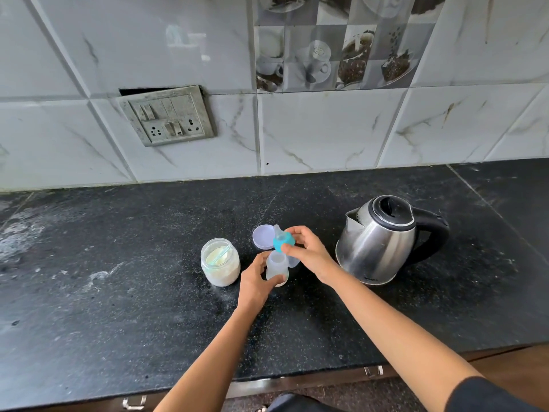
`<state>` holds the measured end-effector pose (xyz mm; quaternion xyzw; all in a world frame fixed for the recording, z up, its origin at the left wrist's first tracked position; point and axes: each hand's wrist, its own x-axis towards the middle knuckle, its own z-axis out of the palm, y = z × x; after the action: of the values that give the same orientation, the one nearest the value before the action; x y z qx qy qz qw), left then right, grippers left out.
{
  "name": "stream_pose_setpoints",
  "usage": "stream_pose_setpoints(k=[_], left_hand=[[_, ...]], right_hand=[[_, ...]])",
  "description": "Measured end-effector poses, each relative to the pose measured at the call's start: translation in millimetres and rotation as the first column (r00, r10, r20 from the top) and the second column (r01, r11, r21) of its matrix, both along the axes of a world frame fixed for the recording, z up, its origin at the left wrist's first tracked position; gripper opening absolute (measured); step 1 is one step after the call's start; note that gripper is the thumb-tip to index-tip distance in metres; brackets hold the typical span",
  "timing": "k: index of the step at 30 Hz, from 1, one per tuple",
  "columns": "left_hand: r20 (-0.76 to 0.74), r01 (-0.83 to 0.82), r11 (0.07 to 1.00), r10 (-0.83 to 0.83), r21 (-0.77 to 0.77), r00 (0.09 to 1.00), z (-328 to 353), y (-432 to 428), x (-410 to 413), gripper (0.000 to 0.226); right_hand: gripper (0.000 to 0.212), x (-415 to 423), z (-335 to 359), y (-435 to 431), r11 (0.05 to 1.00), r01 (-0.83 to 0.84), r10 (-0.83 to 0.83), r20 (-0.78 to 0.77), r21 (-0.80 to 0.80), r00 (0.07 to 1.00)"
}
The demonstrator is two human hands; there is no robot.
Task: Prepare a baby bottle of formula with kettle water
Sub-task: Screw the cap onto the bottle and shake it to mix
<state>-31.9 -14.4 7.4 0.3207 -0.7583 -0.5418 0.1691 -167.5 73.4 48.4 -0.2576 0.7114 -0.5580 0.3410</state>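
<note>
A small clear baby bottle (277, 267) stands on the black counter (118, 292), its mouth uncovered, with my left hand (255, 281) wrapped around its body. Just above it my right hand (307, 251) holds the teal screw ring with its clear teat (280, 240), tilted and lifted off the bottle. An uncovered glass jar of white formula powder (220, 262) with a pale scoop inside stands to the bottle's left. A steel kettle (378, 242) with a black lid and handle sits to the right, lid down.
A round lilac jar lid (261, 236) lies upside down behind the bottle. A clear cap partly shows under my right hand. A switch and socket plate (167, 115) hangs on the tiled wall. Drawer handles run below the counter's front edge (267, 382).
</note>
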Motion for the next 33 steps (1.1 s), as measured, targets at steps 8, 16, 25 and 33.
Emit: stream_pose_setpoints(k=[8,16,25,33], left_hand=[[-0.002,0.015,1.000,-0.015,-0.008,1.000,-4,-4,0,0.055],[0.001,0.000,1.000,0.000,0.023,1.000,-5,-4,0,0.056],[0.001,0.005,1.000,-0.006,0.022,1.000,-7,-4,0,0.055],[-0.002,0.016,0.999,-0.016,0.039,1.000,-8,-4,1,0.056]], right_hand=[[0.044,13,-25,3,0.982,-0.167,0.176,-0.123,0.085,0.977],[0.044,18,-32,7,0.984,-0.155,0.170,-0.238,0.083,0.956],[0.045,21,-38,7,0.977,-0.171,0.195,-0.200,0.127,0.960],[0.043,14,-30,8,0.959,-0.221,0.254,-0.186,0.179,0.949]])
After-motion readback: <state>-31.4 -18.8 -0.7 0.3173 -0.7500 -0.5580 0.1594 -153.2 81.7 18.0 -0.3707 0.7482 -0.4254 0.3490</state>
